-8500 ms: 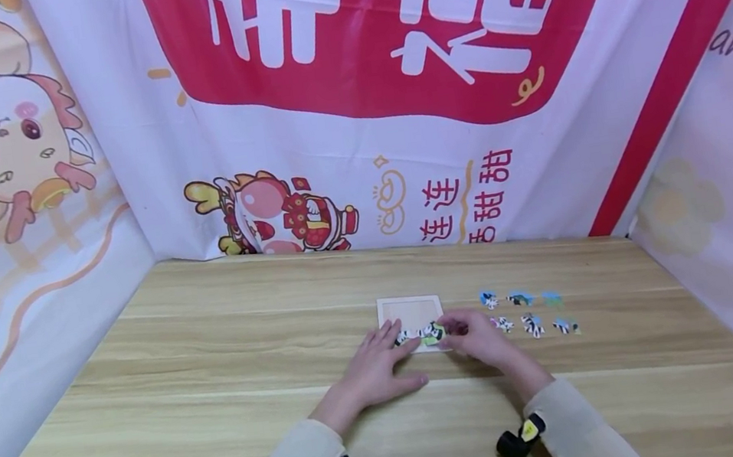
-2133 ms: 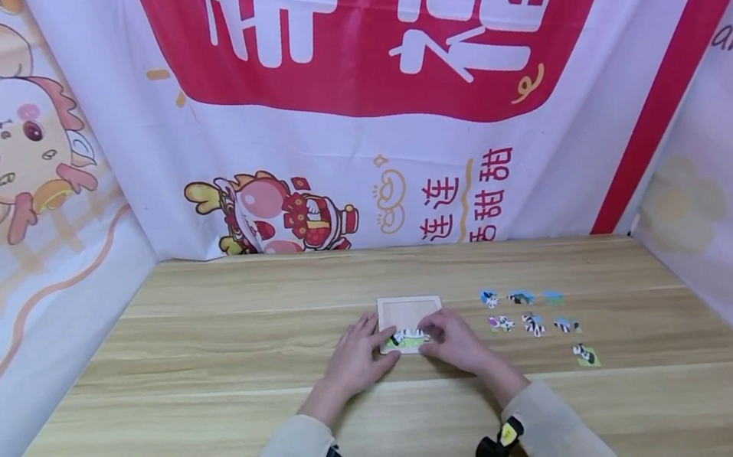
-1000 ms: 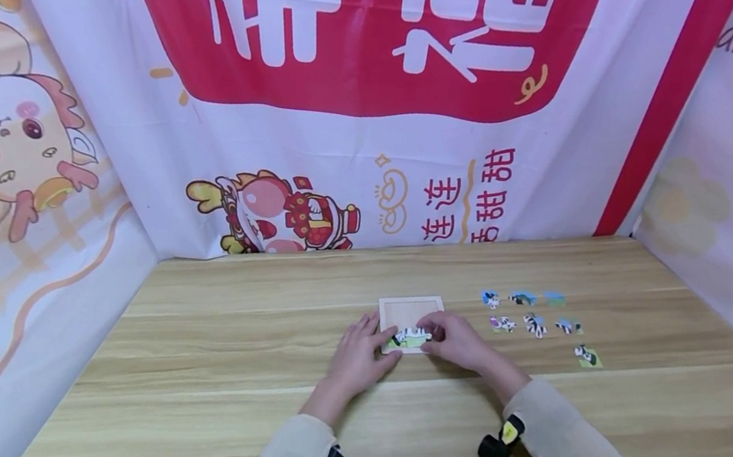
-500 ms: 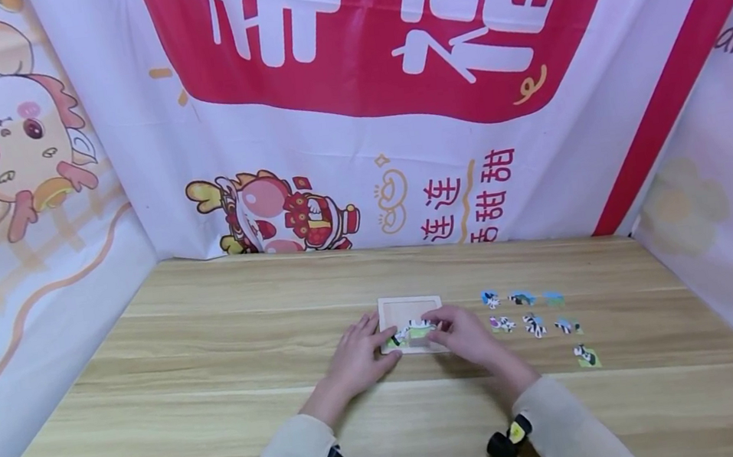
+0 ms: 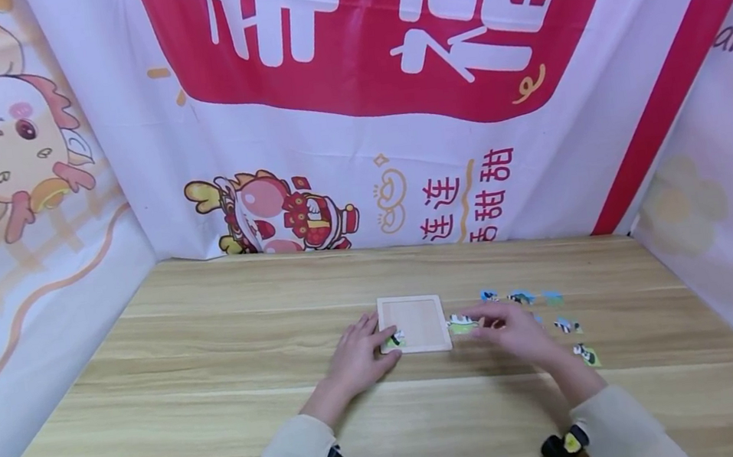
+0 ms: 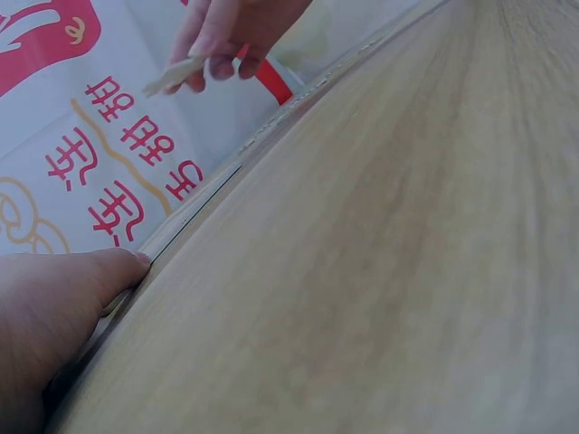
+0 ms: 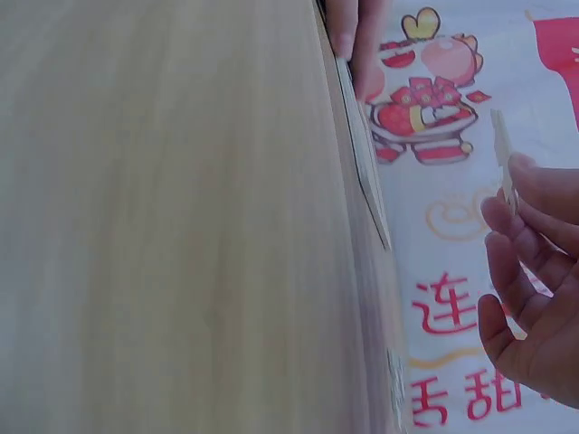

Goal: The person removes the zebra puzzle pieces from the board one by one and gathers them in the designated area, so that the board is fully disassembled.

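My right hand [image 5: 510,329] pinches a jigsaw piece [image 5: 462,323] with white and green print, just right of the wooden puzzle tray [image 5: 423,321]. In the right wrist view, the piece [image 7: 500,145] is seen edge-on between thumb and fingertips, above the table. My left hand [image 5: 357,353] holds the tray's near left corner, its thumb [image 6: 118,267] along the front edge and the index finger reaching over the rim. Beside that finger, a black, white and green piece [image 5: 396,339] lies in the tray's corner. The other left fingers lie along the left side.
Right of the tray, loose pieces lie in rough rows, including a blue one [image 5: 552,297], a striped one [image 5: 565,325] and a panda one [image 5: 586,354] nearer me. My right hand hides some. A printed cloth [image 5: 355,145] hangs behind the wooden table [image 5: 228,339].
A panda piece was set down at the right earlier. Since then my right hand has lifted the white-and-green piece from the tray and carried it right. My left hand stays put.
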`<state>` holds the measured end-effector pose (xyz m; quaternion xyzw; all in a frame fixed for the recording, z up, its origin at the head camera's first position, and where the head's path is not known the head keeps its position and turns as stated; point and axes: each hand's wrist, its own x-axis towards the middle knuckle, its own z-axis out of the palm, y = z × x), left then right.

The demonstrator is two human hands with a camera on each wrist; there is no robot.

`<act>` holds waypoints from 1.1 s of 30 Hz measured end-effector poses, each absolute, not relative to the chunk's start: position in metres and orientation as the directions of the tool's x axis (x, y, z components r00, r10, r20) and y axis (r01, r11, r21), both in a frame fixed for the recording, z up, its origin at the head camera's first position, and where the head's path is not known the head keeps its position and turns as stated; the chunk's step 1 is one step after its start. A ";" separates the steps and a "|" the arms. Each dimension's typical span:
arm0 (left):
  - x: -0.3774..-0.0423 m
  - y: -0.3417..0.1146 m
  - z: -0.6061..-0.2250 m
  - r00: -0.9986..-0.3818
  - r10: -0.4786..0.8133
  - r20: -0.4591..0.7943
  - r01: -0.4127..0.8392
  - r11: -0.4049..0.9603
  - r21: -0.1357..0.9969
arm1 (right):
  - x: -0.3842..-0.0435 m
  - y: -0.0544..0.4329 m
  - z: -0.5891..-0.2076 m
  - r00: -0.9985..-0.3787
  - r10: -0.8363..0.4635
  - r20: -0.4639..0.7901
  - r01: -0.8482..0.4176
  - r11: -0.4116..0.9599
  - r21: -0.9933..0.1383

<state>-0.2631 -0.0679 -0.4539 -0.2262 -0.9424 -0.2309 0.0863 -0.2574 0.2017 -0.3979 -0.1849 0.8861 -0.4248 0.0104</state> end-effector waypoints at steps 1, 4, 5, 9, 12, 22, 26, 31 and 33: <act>-0.263 -0.068 -0.454 -0.883 0.387 0.267 0.466 0.791 0.395 | -0.255 0.207 -0.397 -0.935 -0.324 0.143 -0.315 0.579 -0.752; -0.263 -0.068 -0.454 -0.883 0.387 0.266 0.466 0.792 0.394 | -0.249 0.225 -0.394 -0.945 -0.288 0.153 -0.303 0.602 -0.738; -0.263 -0.068 -0.454 -0.882 0.387 0.268 0.467 0.791 0.395 | -0.246 0.231 -0.394 -0.953 -0.267 0.142 -0.282 0.612 -0.739; -0.263 -0.068 -0.454 -0.881 0.384 0.277 0.469 0.789 0.398 | -0.239 0.256 -0.393 -0.962 -0.236 0.135 -0.255 0.614 -0.747; -0.263 -0.068 -0.454 -0.883 0.380 0.277 0.465 0.792 0.396 | -0.233 0.272 -0.393 -0.964 -0.229 0.133 -0.249 0.613 -0.750; -0.263 -0.067 -0.454 -0.884 0.381 0.272 0.464 0.794 0.393 | -0.222 0.309 -0.401 -0.955 -0.232 0.185 -0.291 0.605 -0.741; -0.262 -0.067 -0.455 -0.885 0.379 0.270 0.461 0.792 0.400 | -0.220 0.316 -0.411 -0.959 -0.234 0.159 -0.270 0.589 -0.761; -0.262 -0.067 -0.455 -0.888 0.378 0.261 0.457 0.789 0.410 | -0.220 0.321 -0.422 -0.981 -0.188 0.048 -0.147 0.554 -0.819; -0.262 -0.067 -0.455 -0.888 0.379 0.260 0.457 0.789 0.411 | -0.221 0.322 -0.425 -0.986 -0.165 0.003 -0.093 0.541 -0.836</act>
